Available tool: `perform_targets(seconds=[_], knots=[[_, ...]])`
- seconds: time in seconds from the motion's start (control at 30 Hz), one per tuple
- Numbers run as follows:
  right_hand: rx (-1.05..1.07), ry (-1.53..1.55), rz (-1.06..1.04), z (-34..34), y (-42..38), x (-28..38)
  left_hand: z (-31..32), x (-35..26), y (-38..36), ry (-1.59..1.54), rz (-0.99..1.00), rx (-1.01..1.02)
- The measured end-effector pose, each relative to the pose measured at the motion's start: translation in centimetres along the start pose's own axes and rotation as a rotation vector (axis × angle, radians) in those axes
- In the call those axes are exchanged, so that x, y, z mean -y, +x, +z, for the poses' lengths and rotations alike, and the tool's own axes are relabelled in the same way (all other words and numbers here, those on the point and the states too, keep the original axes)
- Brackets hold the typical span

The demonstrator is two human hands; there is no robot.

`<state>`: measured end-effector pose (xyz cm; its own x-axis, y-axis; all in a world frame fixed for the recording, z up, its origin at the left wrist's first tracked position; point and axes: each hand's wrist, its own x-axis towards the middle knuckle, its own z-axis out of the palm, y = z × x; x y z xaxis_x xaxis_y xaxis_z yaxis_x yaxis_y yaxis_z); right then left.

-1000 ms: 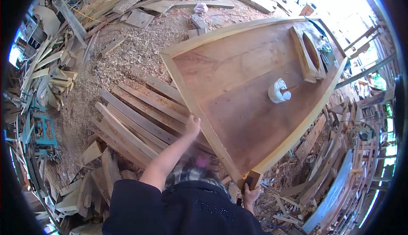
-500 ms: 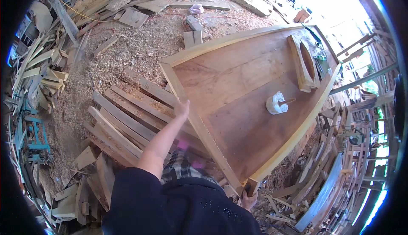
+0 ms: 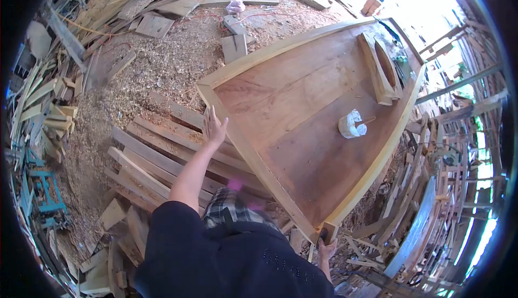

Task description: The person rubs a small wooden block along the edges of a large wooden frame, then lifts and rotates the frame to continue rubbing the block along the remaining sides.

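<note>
A large wooden frame with a raised rim (image 3: 258,164) and a brown panel inside lies in front of me. My left hand (image 3: 215,127) rests against the near-left rim, open, its fingers spread and pointing up. At the near corner, my right hand (image 3: 326,250) is closed round a short wooden block (image 3: 329,233) with a dark part on its side; the fingers are partly hidden. The block sits at the rim's corner. On the panel stands a white tub (image 3: 352,125) with a torn-looking opening and a thin stick. Farther back lies a wooden piece with an oval hollow (image 3: 379,71).
Long boards (image 3: 162,158) lie side by side on the left near my legs. Wood shavings (image 3: 129,90) cover the ground. Scrap wood (image 3: 51,101) is heaped at far left, near a blue-green metal stand (image 3: 47,195). More planks (image 3: 413,228) are stacked on the right.
My left hand has slid up along the rim toward the far-left corner and its fingers have spread. My right hand stays at the near corner with the block. The view has shifted slightly.
</note>
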<state>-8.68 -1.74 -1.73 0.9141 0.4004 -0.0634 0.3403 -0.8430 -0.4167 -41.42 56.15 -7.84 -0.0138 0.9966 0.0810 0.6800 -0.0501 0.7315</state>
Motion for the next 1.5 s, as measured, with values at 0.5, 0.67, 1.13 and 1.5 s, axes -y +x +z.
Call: perform_targets(seconds=[0.5,0.67,1.13,1.5], knots=[[-0.042,-0.142,0.107,-0.3,-0.7,1.9,-0.8,1.8,11.7,0.439,0.023,0.306],[0.022,-0.144,0.175,-0.7,-1.1,3.2,-0.2,1.1,12.5,0.469,-0.015,0.268],[-0.022,-0.104,0.218,0.1,-1.4,2.6,0.1,1.1,11.6,0.502,-0.054,0.235],[-0.033,-0.079,0.217,-0.6,-1.5,3.8,0.3,0.5,11.3,0.600,-0.032,0.237]])
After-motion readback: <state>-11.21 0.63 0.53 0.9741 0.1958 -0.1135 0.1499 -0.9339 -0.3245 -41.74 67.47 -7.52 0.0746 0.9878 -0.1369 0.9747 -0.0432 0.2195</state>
